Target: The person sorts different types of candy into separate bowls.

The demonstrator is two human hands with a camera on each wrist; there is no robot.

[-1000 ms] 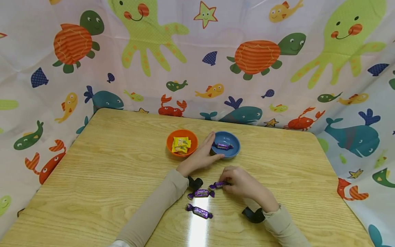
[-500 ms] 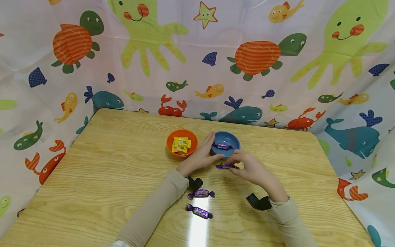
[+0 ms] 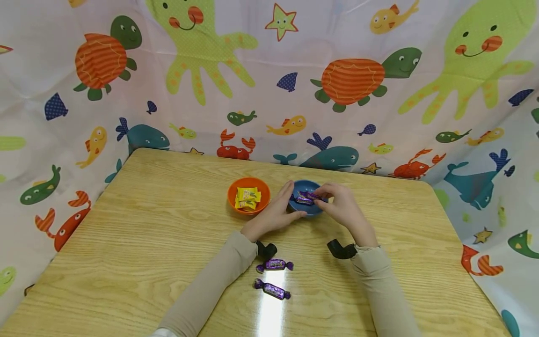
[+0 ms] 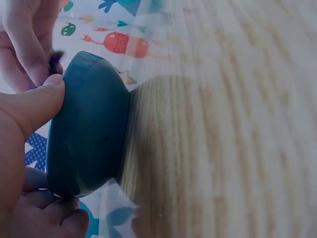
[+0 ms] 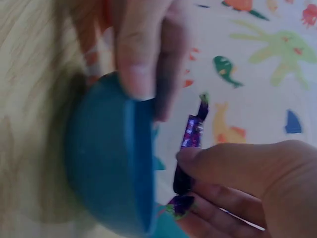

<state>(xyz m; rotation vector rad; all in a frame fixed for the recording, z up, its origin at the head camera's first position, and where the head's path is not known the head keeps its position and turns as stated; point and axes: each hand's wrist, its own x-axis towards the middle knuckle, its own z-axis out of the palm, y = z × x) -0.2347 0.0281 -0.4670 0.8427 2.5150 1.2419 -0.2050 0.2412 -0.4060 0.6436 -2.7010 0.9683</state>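
My left hand (image 3: 275,210) steadies the blue bowl (image 3: 323,188), its thumb and fingers spread round the left side. In the left wrist view the thumb (image 4: 37,106) lies at the rim of the bowl (image 4: 91,124), and curled fingers (image 4: 54,213) reach round its other side. Over the bowl's right edge, my right hand (image 3: 343,208) pinches a purple wrapped candy (image 5: 190,136) between thumb and fingers. Another purple candy (image 3: 304,201) lies inside the bowl, partly overlapped by the held one in the head view.
An orange bowl (image 3: 231,201) with several yellow-wrapped candies (image 3: 248,194) stands left of the blue one. Two more purple candies, an upper one (image 3: 274,265) and a lower one (image 3: 273,289), lie on the wooden table (image 3: 147,234). A sea-animal curtain (image 3: 261,103) borders the table.
My right hand has picked a purple candy up from the table and carried it forward, over the blue bowl. The left hand has stayed at the bowl.
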